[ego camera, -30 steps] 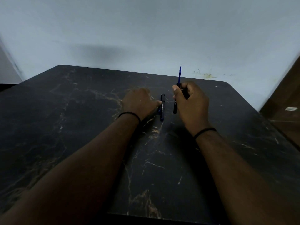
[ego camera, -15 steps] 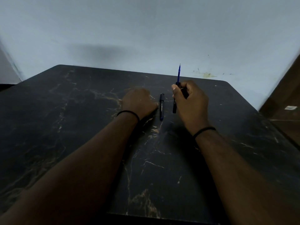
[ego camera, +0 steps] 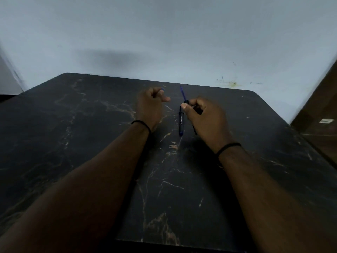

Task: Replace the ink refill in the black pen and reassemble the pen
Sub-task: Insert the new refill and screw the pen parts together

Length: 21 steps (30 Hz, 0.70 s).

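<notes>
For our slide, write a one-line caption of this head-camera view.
Right hand grips a black pen with its blue refill protruding; a second pen lies on the dark marble table.

I have one view only, from a wide-angle camera on the person's head. It looks forward and down over both forearms onto the dark surface point(ego camera: 73, 143), close enough that the arms fill the lower frame. The wall point(ego camera: 164, 33) behind fills the top, its edges bowed.
</notes>
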Tool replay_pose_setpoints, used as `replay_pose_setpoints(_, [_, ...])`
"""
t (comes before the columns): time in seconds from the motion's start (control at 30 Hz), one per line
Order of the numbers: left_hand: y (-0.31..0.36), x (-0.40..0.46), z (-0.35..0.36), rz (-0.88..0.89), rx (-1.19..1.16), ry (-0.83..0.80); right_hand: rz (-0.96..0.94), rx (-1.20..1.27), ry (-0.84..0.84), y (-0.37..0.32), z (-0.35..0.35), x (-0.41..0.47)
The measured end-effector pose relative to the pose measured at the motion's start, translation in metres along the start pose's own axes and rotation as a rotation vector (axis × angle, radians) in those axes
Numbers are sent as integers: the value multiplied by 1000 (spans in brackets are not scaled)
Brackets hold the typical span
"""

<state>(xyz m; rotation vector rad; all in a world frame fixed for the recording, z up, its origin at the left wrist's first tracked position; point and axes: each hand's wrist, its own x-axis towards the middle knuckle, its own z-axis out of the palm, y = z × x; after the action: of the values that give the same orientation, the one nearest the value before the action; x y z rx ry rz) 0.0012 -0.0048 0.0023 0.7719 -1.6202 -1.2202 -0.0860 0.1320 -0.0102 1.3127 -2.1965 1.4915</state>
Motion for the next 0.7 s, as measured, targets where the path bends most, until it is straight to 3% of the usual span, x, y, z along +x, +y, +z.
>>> replay_pose_setpoints(0.23, [10,-9,-7,-184,-332,-14,-18,-9,-194,1,3,-1])
replay_pose_setpoints(0.7, [13,-14,-6,-184,-355,-126,-24,-55,-214,4,2,1])
